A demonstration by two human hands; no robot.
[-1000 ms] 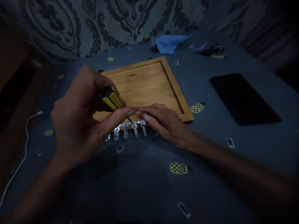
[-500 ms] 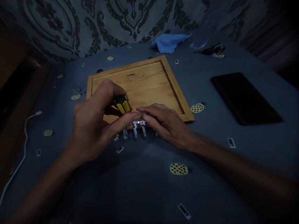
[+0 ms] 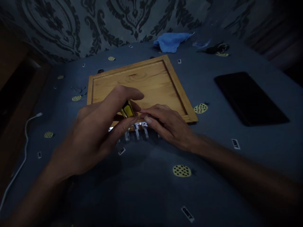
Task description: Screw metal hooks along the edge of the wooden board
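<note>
My left hand [image 3: 94, 132] is closed round a yellow-and-black screwdriver [image 3: 127, 110], whose handle shows between thumb and fingers. Its tip points down at a shiny metal hook rack [image 3: 136, 130] lying at the near edge of a wooden tray-like board [image 3: 146, 82]. My right hand [image 3: 165, 124] lies on the right end of the rack, fingers curled and pressing it down against the blue cloth. Several hooks stick out toward me below both hands.
A black phone [image 3: 248, 99] lies face up at the right. A blue cloth [image 3: 170, 42] and dark small items [image 3: 217, 49] sit at the far edge. A white cable [image 3: 21, 157] runs along the left. Patterned fabric rises behind.
My left hand has dropped and turned, so the screwdriver handle is now lower and mostly covered by my fingers. The right hand and the rack have stayed put.
</note>
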